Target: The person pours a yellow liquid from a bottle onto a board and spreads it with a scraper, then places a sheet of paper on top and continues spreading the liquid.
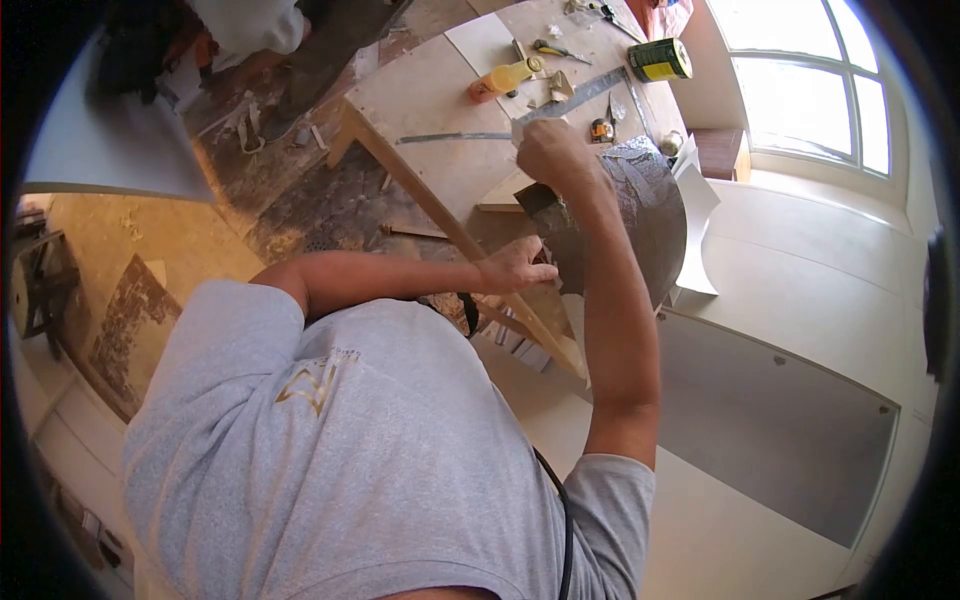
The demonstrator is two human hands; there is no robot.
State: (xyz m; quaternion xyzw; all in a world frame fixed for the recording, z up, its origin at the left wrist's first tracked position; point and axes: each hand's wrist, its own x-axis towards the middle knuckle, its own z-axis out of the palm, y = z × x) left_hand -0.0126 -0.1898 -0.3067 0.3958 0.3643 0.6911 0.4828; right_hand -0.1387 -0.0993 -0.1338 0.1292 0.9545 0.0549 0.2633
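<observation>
To steady the curved sheet (640, 225) well, we would set our left hand (513, 268) flat beside its near edge, by the long wooden edge of the worktop (430, 195), rather than squeeze and crease it. Its grip is half curled, thumb apart; we cannot tell whether it pinches the sheet. We would guide the pale piece (518, 130) lightly and evenly with our right hand (560, 158), whose fingers are pressed together, seemingly pinching it. The sheet bows over the worktop's right-hand edge. Our left forearm runs level across our body, elbow bent out; our right arm reaches farther forward, nearly straight, wrist bent over the sheet.
</observation>
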